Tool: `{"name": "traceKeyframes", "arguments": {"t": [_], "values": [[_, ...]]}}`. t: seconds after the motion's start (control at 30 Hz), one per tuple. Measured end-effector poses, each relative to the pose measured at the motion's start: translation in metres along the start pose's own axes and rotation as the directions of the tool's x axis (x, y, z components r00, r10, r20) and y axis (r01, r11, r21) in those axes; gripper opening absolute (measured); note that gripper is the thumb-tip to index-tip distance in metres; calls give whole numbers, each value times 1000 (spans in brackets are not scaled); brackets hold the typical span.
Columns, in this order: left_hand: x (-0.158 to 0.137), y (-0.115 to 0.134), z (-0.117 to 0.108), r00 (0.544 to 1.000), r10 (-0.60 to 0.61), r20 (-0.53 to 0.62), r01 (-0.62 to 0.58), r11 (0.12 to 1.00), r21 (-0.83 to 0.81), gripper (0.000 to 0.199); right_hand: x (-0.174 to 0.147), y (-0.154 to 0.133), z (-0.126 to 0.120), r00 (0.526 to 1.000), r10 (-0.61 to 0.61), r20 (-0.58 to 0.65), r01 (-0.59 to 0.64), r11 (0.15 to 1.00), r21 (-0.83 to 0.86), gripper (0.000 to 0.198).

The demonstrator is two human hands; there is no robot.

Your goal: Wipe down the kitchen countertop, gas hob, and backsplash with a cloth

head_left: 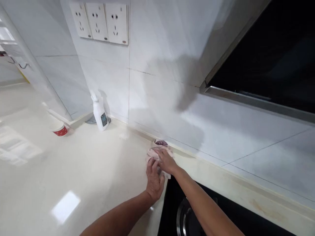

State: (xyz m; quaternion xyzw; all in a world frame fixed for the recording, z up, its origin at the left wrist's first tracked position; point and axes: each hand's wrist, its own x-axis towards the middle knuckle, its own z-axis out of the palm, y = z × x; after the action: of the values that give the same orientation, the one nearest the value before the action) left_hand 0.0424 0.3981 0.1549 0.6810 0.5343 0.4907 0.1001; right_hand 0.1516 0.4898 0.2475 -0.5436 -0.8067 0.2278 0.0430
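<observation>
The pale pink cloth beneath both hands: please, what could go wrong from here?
The right forearm, passing over the flat black stove top, might brush its round, silver-ringed burner; heat cannot be seen. The pale pink cloth, close to the stove top's corner, could slide onto it.

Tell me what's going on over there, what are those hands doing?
A person has the left hand and right hand together on a bunched pale pink cloth. It's at the edge of the counter, near the wall and the black stove. A white bottle and a red-and-white cup stand off to the left.
</observation>
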Motion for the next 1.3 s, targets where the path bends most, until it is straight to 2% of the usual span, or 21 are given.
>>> {"name": "traceKeyframes", "arguments": {"t": [0.07, 0.1, 0.13, 0.17, 0.2, 0.23, 0.27, 0.3, 0.37, 0.43, 0.53, 0.63, 0.73, 0.8, 0.9, 1.0, 1.17, 1.3], "values": [[8, -12, -15, 1000, 17, 8, -17, 996, 88, 62, -15, 10, 3, 993, -53, -106, 79, 961, 265, 62], [16, -18, -24, 996, 58, 61, -66, 988, 140, 61, -23, 17, 5, 977, 21, -212, 62, 924, 377, 58], [26, -23, -32, 984, 103, 143, -129, 974, 188, 61, -31, 22, 9, 930, 166, -327, 2, 889, 457, 54], [39, -28, -39, 963, 133, 236, -188, 955, 229, 60, -37, 26, 13, 838, 341, -426, -92, 858, 506, 50], [54, -31, -44, 935, 140, 325, -231, 937, 262, 61, -42, 27, 19, 714, 491, -499, -188, 821, 539, 48], [69, -32, -47, 907, 126, 402, -257, 922, 289, 64, -46, 26, 27, 595, 593, -542, -263, 781, 566, 47], [83, -33, -48, 879, 103, 466, -271, 912, 310, 68, -48, 21, 36, 511, 653, -559, -311, 747, 588, 46], [96, -32, -46, 854, 79, 514, -278, 905, 322, 73, -48, 15, 46, 463, 680, -568, -339, 728, 596, 46], [115, -27, -37, 813, 61, 580, -298, 898, 323, 81, -44, 0, 68, 409, 677, -612, -385, 736, 557, 46], [122, -21, -25, 790, 75, 609, -325, 893, 311, 83, -39, -10, 88, 364, 623, -693, -436, 771, 464, 45], [119, -13, -7, 794, 134, 593, -365, 885, 289, 74, -37, -10, 106, 336, 523, -783, -454, 819, 352, 44], [116, -8, 8, 783, 233, 576, -433, 870, 237, 57, -39, 3, 112, 321, 487, -812, -416, 843, 341, 44], [120, -10, 12, 739, 270, 617, -468, 865, 181, 53, -43, 13, 112, 344, 483, -805, -404, 850, 338, 42], [127, -18, 5, 726, 261, 636, -459, 873, 166, 54, -47, 16, 112, 366, 484, -795, -413, 850, 328, 40], [143, -46, -23, 771, 164, 615, -382, 892, 242, 53, -52, 17, 113, 375, 480, -793, -412, 853, 322, 36], [166, -89, -66, 828, 25, 561, -276, 888, 368, 53, -55, 18, 114, 380, 491, -784, -418, 847, 328, 34], [204, -154, -134, 883, -173, 437, -101, 838, 536, 60, -54, 15, 115, 385, 476, -791, -431, 850, 302, 35], [219, -175, -158, 889, -322, 326, 49, 774, 631, 65, -52, 11, 114, 383, 480, -790, -443, 845, 299, 34]]}}
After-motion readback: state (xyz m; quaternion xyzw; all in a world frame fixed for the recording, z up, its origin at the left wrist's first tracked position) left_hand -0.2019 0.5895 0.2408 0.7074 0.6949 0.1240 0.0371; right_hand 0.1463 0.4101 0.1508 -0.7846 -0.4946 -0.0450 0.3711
